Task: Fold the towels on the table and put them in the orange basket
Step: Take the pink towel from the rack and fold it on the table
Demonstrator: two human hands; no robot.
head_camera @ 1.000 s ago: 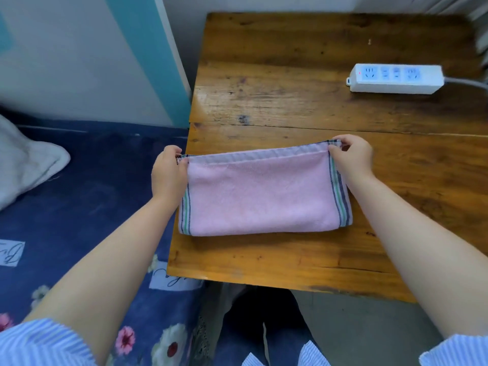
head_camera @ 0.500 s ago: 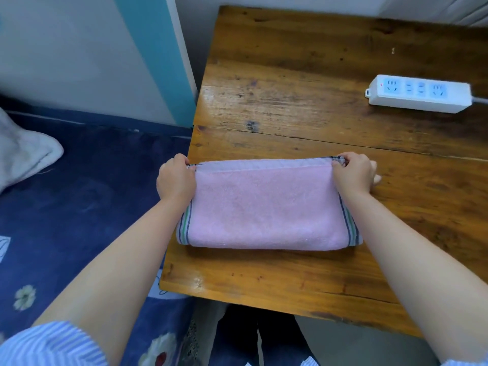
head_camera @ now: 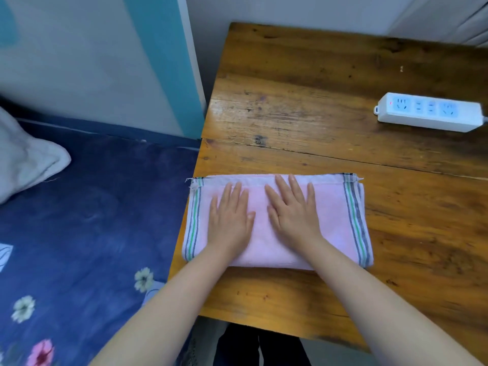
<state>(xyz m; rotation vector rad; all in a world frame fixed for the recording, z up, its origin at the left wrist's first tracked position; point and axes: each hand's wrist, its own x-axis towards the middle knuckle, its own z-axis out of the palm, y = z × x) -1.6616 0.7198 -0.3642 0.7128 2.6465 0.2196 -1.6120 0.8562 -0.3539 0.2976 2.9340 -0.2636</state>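
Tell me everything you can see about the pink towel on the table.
The pink towel is soft terry cloth, folded into a long rectangle with a pale band along its far edge and green, grey and dark stripes at both short ends. It lies flat near the wooden table's front left corner, its left end about at the table's edge. The left hand and right hand press on its middle, palms down, fingers straight.

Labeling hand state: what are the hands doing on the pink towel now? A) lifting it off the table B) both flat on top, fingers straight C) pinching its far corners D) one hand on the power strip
B: the left hand and right hand lie flat, side by side on the folded pink towel, which rests on the wooden table.
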